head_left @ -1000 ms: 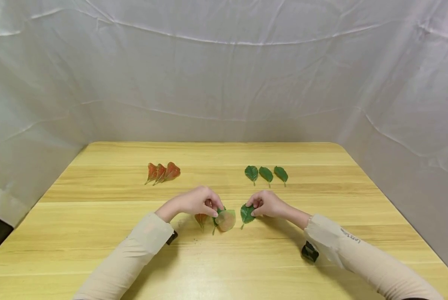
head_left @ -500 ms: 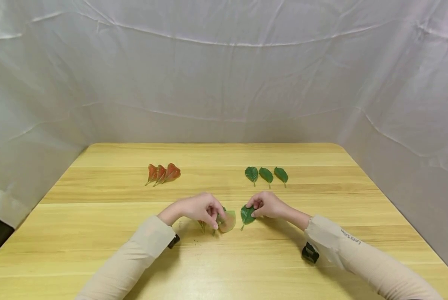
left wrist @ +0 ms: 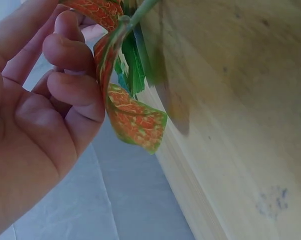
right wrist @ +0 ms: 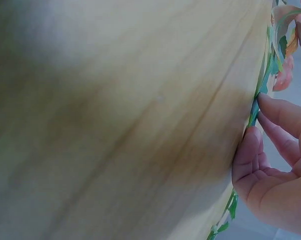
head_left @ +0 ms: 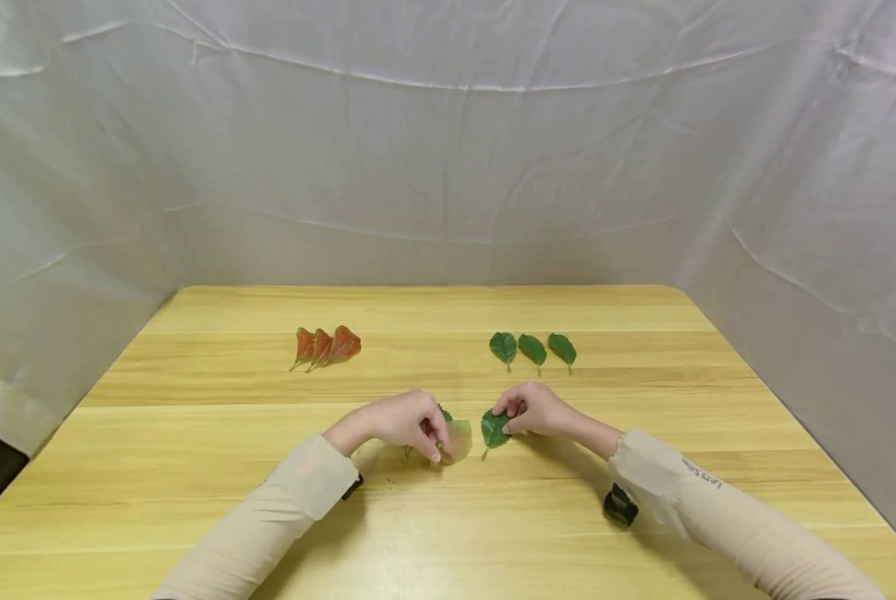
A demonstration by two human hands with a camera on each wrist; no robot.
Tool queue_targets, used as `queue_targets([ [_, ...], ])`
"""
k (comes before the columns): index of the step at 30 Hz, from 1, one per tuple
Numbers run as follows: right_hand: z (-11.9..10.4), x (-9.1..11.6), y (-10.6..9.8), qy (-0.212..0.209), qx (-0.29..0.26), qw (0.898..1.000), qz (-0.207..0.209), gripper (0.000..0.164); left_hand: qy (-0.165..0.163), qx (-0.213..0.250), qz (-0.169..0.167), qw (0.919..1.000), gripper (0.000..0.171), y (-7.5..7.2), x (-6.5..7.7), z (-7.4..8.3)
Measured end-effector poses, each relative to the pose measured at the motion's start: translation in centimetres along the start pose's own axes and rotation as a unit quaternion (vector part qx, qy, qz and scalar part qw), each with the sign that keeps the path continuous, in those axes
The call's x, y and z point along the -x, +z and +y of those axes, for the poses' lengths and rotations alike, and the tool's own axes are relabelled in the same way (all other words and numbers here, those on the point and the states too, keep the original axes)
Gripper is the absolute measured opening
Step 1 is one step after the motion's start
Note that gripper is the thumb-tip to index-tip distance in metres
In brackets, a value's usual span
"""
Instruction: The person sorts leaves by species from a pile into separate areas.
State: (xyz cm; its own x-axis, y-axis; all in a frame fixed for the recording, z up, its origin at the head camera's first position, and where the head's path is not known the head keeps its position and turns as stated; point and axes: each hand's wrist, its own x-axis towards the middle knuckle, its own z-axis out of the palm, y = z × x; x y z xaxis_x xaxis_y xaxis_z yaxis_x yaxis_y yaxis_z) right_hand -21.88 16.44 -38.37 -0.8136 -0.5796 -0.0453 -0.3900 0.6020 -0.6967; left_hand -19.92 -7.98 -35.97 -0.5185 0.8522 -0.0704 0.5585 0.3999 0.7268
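Three creased, pale grey fabric walls (head_left: 448, 167) rose around the far edge and the sides of a yellow wood-grained table (head_left: 448, 542). A beige fabric left sleeve (head_left: 252, 517) and a matching right sleeve (head_left: 725, 500) reached over it from the near side. The left hand (head_left: 410, 419) bent over the middle of the table, its grip narrowed to a pinch of thumb and forefinger at the left side of a pale, translucent, rounded leaf (head_left: 459, 442). The right hand (head_left: 535, 408) faced it, its grip pinched closed on the upper right edge of a dark green, oval, toothed leaf (head_left: 494, 429), whose stem pointed toward the person. A small black device (head_left: 620, 505) showed beneath the right wrist. Farther back on the left lay three overlapping red leaves (head_left: 327, 346); level with them on the right lay three small green leaves (head_left: 533, 350) in a row, stems toward the person. A further green leaf (head_left: 445, 412) poked out behind the left fingers, mostly hidden. In the left wrist view a curled red-orange leaf (left wrist: 138, 120) stood close against the fingers; whether it was the pale leaf could not be told. Dark specks (head_left: 392, 482) dotted the table nearby.
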Motion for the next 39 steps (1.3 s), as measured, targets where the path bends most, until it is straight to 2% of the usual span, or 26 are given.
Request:
queue_targets([
  [7, 0.0, 0.0, 0.0, -0.001, -0.006, 1.0, 0.0, 0.02, -0.004, 0.001, 0.009, 1.0, 0.005, -0.1, 0.0, 0.0],
  [12, 0.1, 0.0, 0.0, 0.0, -0.009, 1.0, -0.001, 0.02, -0.005, 0.007, 0.033, 0.9994, 0.005, -0.4, 0.1, 0.1],
  [18, 0.2, 0.0, 0.0, -0.008, -0.013, 1.0, -0.003, 0.019, -0.026, 0.019, 0.065, 0.9973, 0.007, -0.5, 0.3, 0.5],
  [25, 0.3, 0.0, 0.0, -0.003, -0.013, 1.0, -0.007, 0.018, 0.006, 0.016, 0.102, 0.9946, 0.01, -0.6, 0.5, 0.6],
  [33, 0.2, 0.0, 0.1, -0.004, -0.006, 1.0, -0.001, 0.017, 0.017, -0.042, 0.133, 0.99, 0.018, -0.9, 0.4, 0.5],
  [39, 0.3, 0.0, 0.1, -0.005, -0.002, 1.0, -0.003, 0.016, 0.026, -0.049, 0.165, 0.9847, 0.024, -1.0, 0.4, 0.3],
])
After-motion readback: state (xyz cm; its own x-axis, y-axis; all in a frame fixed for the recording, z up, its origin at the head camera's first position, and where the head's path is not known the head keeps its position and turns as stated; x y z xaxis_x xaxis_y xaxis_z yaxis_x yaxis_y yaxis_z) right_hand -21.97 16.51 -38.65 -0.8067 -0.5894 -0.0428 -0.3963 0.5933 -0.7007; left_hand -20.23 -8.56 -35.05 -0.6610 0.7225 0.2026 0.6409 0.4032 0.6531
